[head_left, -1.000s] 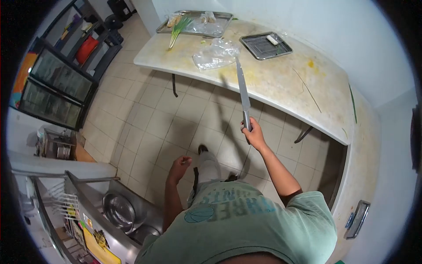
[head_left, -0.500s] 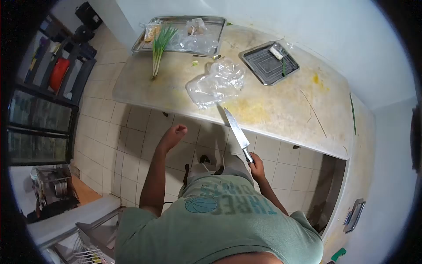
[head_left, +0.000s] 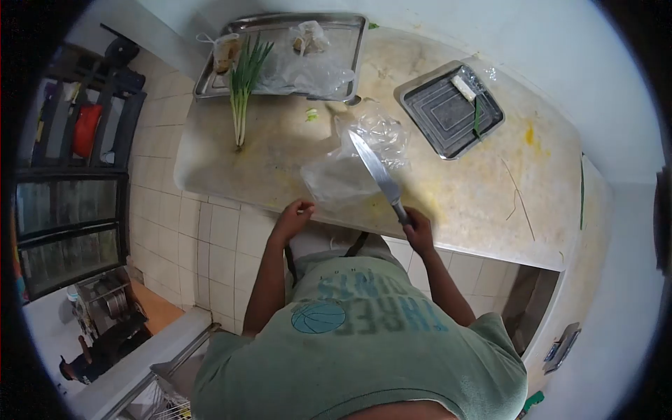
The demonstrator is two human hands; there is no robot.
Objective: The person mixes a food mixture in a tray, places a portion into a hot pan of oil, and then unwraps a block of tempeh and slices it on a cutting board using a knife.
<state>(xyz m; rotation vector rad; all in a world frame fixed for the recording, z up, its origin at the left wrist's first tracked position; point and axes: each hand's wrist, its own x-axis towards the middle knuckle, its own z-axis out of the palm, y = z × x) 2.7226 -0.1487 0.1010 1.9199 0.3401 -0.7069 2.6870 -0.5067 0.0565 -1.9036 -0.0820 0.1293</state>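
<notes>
My right hand (head_left: pixel 418 231) is wrapped round the handle of a large knife (head_left: pixel 378 170); its blade points up and left over a clear plastic bag (head_left: pixel 336 176) on the worktop (head_left: pixel 273 164). At the worktop's front edge is my left hand (head_left: pixel 295 218), fingers curled inward and touching no object that I can make out. Green onions (head_left: pixel 241 87) lie at the left, their leaves over a metal tray (head_left: pixel 362 49) that holds plastic bags with something brown inside. A smaller dark tray (head_left: pixel 437 115) carries a white piece (head_left: pixel 463 88) and a green leaf.
Thin strands (head_left: pixel 518 196) lie on the worktop's right part, and a long green leaf (head_left: pixel 582 192) near the wall. At the far left stand a glass-fronted cabinet (head_left: pixel 66 199) and a shelf with a red item (head_left: pixel 87 131). A wire rack is at the lower left.
The body has come up to the worktop. The knife has moved from the front edge to over the plastic bag, and my left hand has come nearer the edge.
</notes>
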